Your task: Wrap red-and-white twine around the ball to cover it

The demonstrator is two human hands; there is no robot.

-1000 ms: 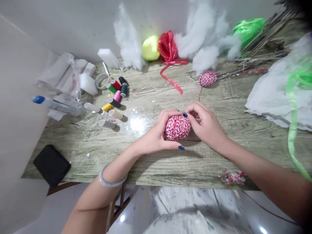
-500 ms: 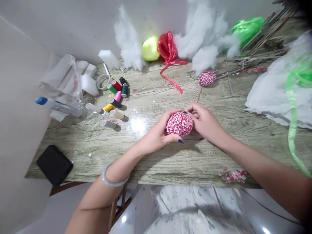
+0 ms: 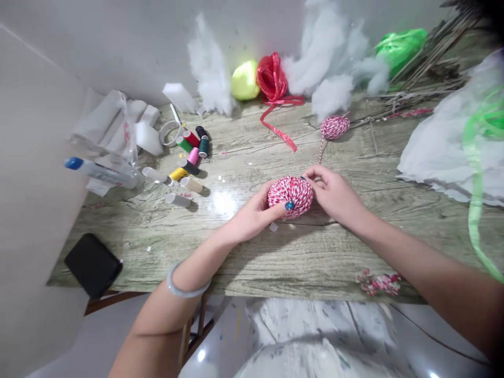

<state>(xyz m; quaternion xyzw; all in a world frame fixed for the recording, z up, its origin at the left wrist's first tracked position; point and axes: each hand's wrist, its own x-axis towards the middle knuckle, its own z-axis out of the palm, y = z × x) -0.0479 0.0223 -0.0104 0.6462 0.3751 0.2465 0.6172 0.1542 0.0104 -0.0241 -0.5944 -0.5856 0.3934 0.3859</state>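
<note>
A ball wound in red-and-white twine point(image 3: 290, 195) rests low over the wooden table point(image 3: 275, 262), held between both hands. My left hand point(image 3: 254, 215) cups its left side, thumb pressed on the front. My right hand point(image 3: 334, 194) closes on its right side, fingertips pinched at the top. A twine strand runs from there toward a smaller red-and-white twine ball point(image 3: 334, 126) farther back.
Several coloured thread spools point(image 3: 189, 157) and a tape ring point(image 3: 170, 132) lie at left, with a marker point(image 3: 100, 172), white foam pieces and a black case point(image 3: 93, 264). White stuffing point(image 3: 331, 63), a yellow ball, red ribbon point(image 3: 272, 84), green ribbon and twigs line the back and right.
Both hands have carried the twine ball slightly away from me and lower toward the table. My left thumb has slid up onto the ball's front.
</note>
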